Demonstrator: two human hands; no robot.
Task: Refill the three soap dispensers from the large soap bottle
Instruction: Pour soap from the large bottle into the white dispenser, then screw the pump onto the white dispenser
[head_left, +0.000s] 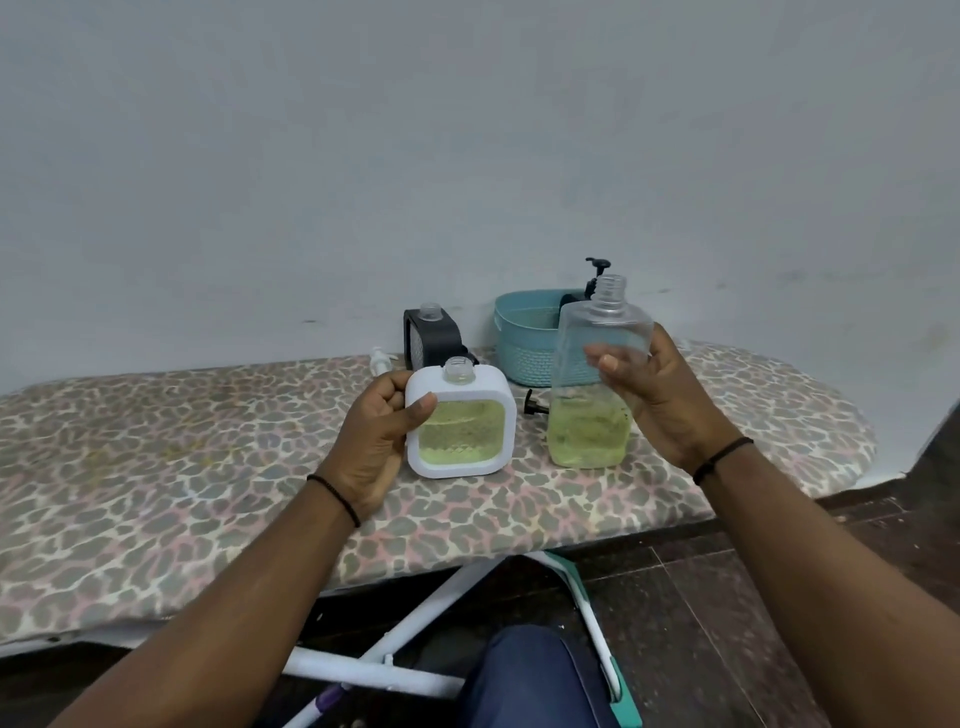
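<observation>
Two dispensers show plainly: we grip the white square dispenser (460, 418) in our left hand (375, 431), thumb on its front, cap off, yellow-green soap nearly filling its ribbed window. A black dispenser (430, 335) stands behind, neck open. Our right hand (655, 395) curls round the large clear soap bottle (595, 379), upright, approx. a third full, cap off, just right of the white one. Both are over the leopard-print padded board (156, 467). Teal woven-look plastic basket (524, 338) at back holds a black pump (597, 267). Loose pumps: white pump (379, 358), dark pump (535, 408).
</observation>
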